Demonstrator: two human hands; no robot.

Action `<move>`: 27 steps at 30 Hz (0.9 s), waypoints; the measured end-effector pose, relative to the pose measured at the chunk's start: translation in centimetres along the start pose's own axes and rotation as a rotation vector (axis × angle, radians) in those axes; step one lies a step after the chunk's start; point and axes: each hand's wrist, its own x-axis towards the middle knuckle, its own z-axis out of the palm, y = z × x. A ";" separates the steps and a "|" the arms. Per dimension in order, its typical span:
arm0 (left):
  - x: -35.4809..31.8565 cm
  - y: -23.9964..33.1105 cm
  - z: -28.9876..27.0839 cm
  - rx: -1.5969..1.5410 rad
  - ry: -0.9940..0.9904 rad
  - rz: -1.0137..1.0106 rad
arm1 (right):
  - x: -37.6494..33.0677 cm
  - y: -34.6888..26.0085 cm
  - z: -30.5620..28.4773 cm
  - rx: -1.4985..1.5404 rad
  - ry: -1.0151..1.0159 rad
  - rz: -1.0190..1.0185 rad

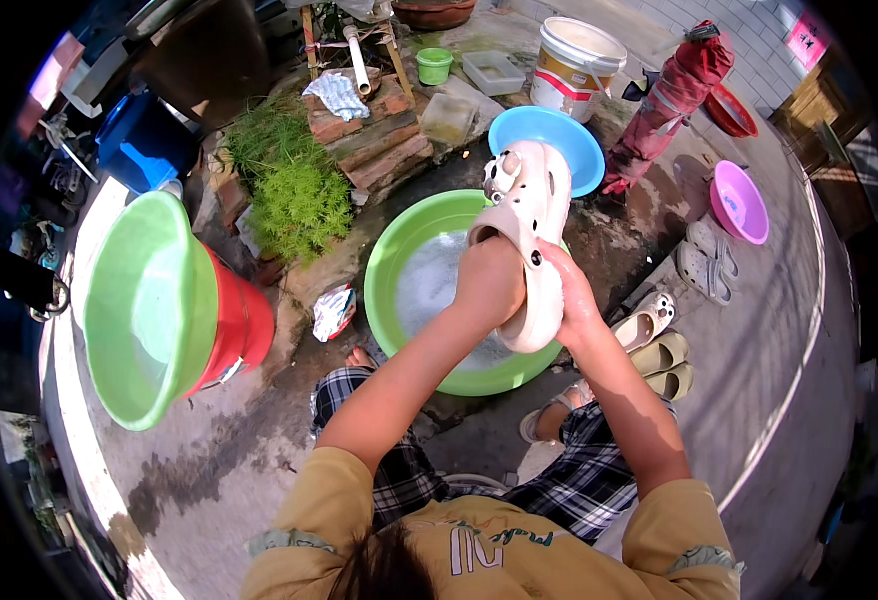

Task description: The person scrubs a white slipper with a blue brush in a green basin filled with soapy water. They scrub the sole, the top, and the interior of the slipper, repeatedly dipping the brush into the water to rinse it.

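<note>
A white clog [536,190] with small round charms on its toe is held up over a light green basin [383,262] of soapy water. My right hand [573,296] is closed round the clog's right side near the heel. My left hand [493,280] reaches into the clog's foot opening. Its fingers are hidden inside, so I cannot see whether they hold anything. Suds [429,282] float in the basin below my wrists.
A red bucket [236,325] with a green basin [149,310] tilted on it stands left. A blue basin [589,150] lies beyond the clog. At right are a white clog [644,322], olive shoes [662,355], grey clogs [704,270] and a pink basin [742,205]. A crumpled packet [334,312] lies left.
</note>
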 end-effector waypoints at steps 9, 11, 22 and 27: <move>-1.3 1.4 -1.1 0.041 0.023 0.164 | 0.2 -2.2 -1.7 0.074 -0.031 0.074; 0.0 -1.3 -0.3 0.246 -0.060 0.094 | -1.0 0.0 0.6 0.039 0.036 0.083; -1.1 -2.2 1.7 -0.033 -0.220 0.036 | 1.8 -0.7 -1.5 -0.241 0.087 -0.319; -3.6 0.8 -0.2 -0.234 -0.345 0.109 | 2.1 -5.5 -3.9 -0.226 0.093 -0.453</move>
